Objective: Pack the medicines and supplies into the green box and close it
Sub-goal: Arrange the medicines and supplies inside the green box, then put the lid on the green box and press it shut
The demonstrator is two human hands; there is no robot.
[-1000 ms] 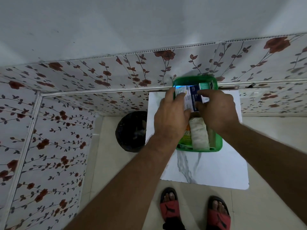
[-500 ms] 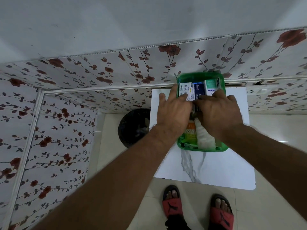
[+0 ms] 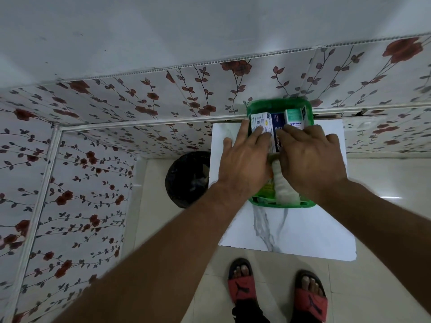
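Observation:
The green box point(image 3: 284, 205) sits open on a white marble-patterned table point(image 3: 300, 231), against the floral wall. Inside it lie a white-and-blue medicine carton point(image 3: 268, 123), a teal-and-white carton point(image 3: 295, 117) at the far end, a white gauze roll point(image 3: 283, 187) and an orange-green packet point(image 3: 268, 186) near the front. My left hand point(image 3: 245, 164) lies flat with spread fingers pressing on the white-and-blue carton. My right hand point(image 3: 310, 157) presses down beside it, fingers over both cartons. The box's middle is hidden under my hands. No lid is visible.
A black bin point(image 3: 186, 178) stands on the floor left of the table. Floral wall panels point(image 3: 93, 141) close in behind and to the left. My feet in red sandals point(image 3: 277, 294) stand on the tiled floor below the table's near edge.
The white-and-blue carton has gone from being held above the box to lying pressed down inside it. Both hands flattened on top of the cartons.

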